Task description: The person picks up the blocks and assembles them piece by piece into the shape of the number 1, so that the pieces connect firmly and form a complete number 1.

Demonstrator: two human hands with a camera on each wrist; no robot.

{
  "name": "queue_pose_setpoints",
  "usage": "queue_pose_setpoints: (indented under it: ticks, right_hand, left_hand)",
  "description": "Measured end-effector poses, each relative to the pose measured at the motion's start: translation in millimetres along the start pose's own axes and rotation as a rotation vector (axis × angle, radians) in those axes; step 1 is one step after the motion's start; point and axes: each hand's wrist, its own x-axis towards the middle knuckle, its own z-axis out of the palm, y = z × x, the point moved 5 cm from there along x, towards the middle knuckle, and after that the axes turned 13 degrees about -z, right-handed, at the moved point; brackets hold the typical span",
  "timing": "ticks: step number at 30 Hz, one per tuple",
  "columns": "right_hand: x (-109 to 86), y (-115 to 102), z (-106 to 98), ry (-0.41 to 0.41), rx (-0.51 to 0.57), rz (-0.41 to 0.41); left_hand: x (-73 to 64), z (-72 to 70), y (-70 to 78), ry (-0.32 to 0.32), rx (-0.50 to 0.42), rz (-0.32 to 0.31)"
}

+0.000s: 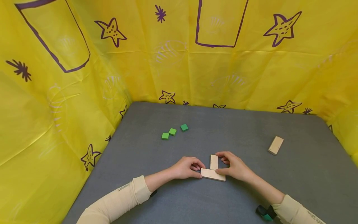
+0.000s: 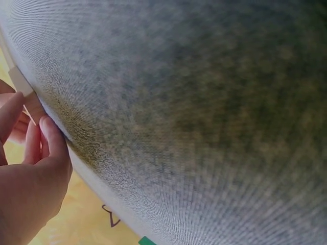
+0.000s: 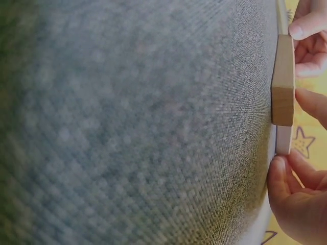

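Two pale wooden blocks lie flat on the grey table, forming a T. The front wooden block (image 1: 211,175) runs crosswise. The back wooden block (image 1: 213,162) stretches away from its far long side. My left hand (image 1: 186,168) pinches the left end of the front block between thumb and fingers. With curled fingers at its far right corner and thumb by its near end, my right hand (image 1: 236,166) holds the back block. In the right wrist view, the right hand (image 3: 301,196) is beside these blocks, and the left hand (image 3: 312,38) is at the other end.
Another wooden block (image 1: 276,145) lies apart at the right. Farther back on the left are two light green square pieces (image 1: 165,136) and a darker green piece (image 1: 184,127). A yellow patterned cloth (image 1: 173,71) surrounds the grey table (image 1: 235,133) at the back and sides.
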Motion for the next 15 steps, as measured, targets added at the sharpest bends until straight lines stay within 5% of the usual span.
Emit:
queue_pose_setpoints:
  ticks: [15]
  right_hand:
    - [-2.4, -1.1, -3.2, 0.023, 0.041, 0.005]
  left_hand:
    - [-1.0, 0.1, 0.3, -0.004, 0.004, -0.014]
